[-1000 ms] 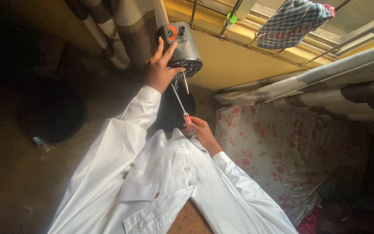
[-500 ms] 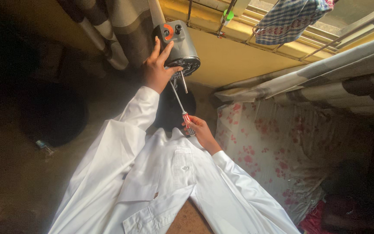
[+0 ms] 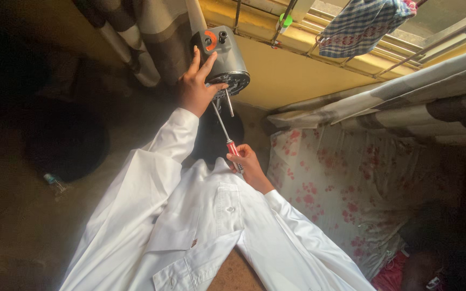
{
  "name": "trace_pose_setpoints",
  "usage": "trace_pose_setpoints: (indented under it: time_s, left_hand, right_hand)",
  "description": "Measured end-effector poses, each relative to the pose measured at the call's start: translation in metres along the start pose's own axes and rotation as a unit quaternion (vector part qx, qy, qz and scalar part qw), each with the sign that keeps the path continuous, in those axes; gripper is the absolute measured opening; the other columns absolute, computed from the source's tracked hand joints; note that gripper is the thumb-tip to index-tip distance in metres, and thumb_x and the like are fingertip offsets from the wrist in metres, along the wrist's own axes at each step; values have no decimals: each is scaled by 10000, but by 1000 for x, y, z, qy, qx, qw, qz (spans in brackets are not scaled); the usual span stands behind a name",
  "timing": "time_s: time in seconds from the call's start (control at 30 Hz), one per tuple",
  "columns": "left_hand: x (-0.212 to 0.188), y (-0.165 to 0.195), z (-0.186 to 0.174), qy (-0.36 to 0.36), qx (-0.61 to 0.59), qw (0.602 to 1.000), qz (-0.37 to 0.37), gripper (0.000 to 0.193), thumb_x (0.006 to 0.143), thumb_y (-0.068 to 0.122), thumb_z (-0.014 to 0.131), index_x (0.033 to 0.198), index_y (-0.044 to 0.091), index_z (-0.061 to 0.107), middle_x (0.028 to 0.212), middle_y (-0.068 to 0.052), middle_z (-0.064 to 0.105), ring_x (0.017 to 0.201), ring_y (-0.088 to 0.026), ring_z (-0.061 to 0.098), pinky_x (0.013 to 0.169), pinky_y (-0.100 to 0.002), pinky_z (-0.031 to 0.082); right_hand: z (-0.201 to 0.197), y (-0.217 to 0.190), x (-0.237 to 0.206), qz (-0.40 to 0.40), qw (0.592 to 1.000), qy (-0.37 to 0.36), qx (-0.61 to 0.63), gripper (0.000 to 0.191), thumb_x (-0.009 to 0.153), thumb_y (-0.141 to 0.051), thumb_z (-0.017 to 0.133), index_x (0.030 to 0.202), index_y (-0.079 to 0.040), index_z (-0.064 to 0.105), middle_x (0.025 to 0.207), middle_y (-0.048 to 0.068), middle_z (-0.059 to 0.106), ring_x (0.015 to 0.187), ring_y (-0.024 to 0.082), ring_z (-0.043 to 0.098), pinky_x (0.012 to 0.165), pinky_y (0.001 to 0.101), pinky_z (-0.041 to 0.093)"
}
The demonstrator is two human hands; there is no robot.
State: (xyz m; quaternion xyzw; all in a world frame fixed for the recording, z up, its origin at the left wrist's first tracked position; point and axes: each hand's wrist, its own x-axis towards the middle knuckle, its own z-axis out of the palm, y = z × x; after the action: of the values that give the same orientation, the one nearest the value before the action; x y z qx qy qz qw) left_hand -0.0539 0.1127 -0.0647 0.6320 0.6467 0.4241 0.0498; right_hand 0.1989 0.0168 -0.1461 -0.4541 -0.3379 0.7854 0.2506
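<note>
Fingers point(image 3: 207, 60) of the left hand point(image 3: 195, 89) spread over the side of a grey motor point(image 3: 223, 60), thumb hooked under its lower rim, gripping it and holding it up in front of the yellow wall point(image 3: 276, 75). Those of the right hand point(image 3: 248, 164) are clenched around the red handle of a screwdriver point(image 3: 226, 131), whose thin shaft slants up to the motor's dark underside, the tip touching it or just beside it; I cannot tell which. A short metal shaft sticks out of that underside, next to the screwdriver. An orange knob sits on the motor's top face.

Both arms wear white sleeves point(image 3: 152, 178). Behind the motor hangs a striped curtain point(image 3: 152, 37). Over the window bars to the right a checked cloth point(image 3: 360, 27) is draped. Below it lies a flowered sheet point(image 3: 346, 183). A small bottle point(image 3: 54, 181) lies on the dark floor, well apart at left.
</note>
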Motion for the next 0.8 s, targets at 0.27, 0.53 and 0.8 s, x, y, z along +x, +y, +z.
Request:
trace_pose_setpoints:
  time_s: [0.27, 0.53, 0.8]
  left_hand:
    - [0, -5, 5, 4, -1, 1000, 1, 892, 698, 353, 976, 1482, 205, 575, 1536, -312, 434, 1154, -451, 667, 920, -446, 583]
    - [-1, -3, 2, 0, -13, 1000, -5, 888, 692, 319, 976, 1476, 196, 577, 1541, -320, 433, 1167, -451, 663, 927, -446, 578]
    - [-3, -3, 2, 13, -35, 999, 2, 884, 699, 306, 972, 1482, 185, 578, 1549, -324, 416, 1224, -451, 641, 975, -441, 571]
  right_hand:
    - [-5, 0, 1, 116, 977, -94, 155, 371, 1011, -333, 597, 1082, 29, 631, 894, 152, 673, 786, 266, 693, 747, 364, 579]
    - [-12, 11, 7, 74, 991, -73, 87, 210, 1094, -221, 693, 1145, -65, 561, 1006, 68, 624, 868, 218, 654, 727, 357, 513]
    - [-2, 0, 4, 149, 976, -81, 134, 331, 982, -373, 570, 1058, -61, 646, 908, 79, 698, 757, 186, 678, 683, 312, 564]
